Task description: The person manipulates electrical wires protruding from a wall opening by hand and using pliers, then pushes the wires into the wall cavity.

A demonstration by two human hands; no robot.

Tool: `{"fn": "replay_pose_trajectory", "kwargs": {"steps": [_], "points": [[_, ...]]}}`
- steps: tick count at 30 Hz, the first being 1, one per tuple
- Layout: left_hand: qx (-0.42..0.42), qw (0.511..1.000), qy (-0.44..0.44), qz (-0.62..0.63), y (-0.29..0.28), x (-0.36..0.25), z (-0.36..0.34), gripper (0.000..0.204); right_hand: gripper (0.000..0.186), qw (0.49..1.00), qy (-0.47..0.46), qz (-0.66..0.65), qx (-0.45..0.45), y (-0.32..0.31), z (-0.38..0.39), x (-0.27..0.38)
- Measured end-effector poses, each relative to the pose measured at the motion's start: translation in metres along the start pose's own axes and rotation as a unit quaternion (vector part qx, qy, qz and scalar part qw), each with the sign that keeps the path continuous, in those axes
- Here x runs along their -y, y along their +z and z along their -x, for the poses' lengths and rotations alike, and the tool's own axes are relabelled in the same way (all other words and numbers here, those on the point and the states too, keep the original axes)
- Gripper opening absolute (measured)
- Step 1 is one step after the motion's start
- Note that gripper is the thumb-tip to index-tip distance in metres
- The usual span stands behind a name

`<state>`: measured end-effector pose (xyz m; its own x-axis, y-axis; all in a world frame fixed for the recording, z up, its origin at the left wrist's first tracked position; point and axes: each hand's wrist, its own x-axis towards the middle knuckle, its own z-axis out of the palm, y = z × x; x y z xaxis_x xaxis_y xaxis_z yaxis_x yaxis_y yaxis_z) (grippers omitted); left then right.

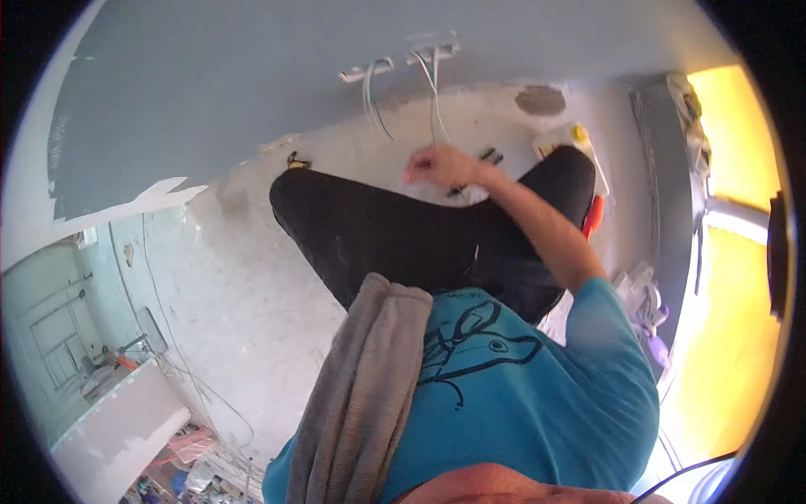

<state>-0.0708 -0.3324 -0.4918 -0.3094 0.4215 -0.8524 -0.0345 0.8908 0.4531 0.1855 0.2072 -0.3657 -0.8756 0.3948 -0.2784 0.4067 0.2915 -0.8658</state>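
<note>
The right hand (441,166) is being held curled near thin white-and-green wires (436,87) hanging from the grey-painted wall (252,76); its grip's contents cannot be told. Unreadable print is being borne by a white plastic jug (557,135).

Renovation site: patchy paint (185,109), wires (435,88)

Thin white and greenish wires (435,87), two bunches, dangling from wall openings (445,53); ends apparently loose
</note>
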Motion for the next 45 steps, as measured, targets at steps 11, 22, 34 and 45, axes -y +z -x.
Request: {"fn": "replay_pose_trajectory", "kwargs": {"steps": [11,22,34,45], "points": [[-0.251,0.873,0.374,0.19,-0.113,-0.303,0.011,0.057,0.033,0.869,0.029,0.012,-0.495,-0.12,0.284,0.03],[-0.082,0.799,0.593,-0.055,-0.012,-0.454,0.099,0.032,0.036,0.84,0.176,0.087,-0.505,-0.092,0.289,0.116],[0.229,0.753,0.542,-0.293,0.107,-0.457,0.083,0.035,0.053,0.786,0.221,-0.24,-0.526,0.162,0.395,0.089],[0.301,0.537,0.732,-0.291,0.215,-0.478,0.164,0.047,0.073,0.826,0.127,-0.299,-0.46,0.176,0.4,0.108]]}}
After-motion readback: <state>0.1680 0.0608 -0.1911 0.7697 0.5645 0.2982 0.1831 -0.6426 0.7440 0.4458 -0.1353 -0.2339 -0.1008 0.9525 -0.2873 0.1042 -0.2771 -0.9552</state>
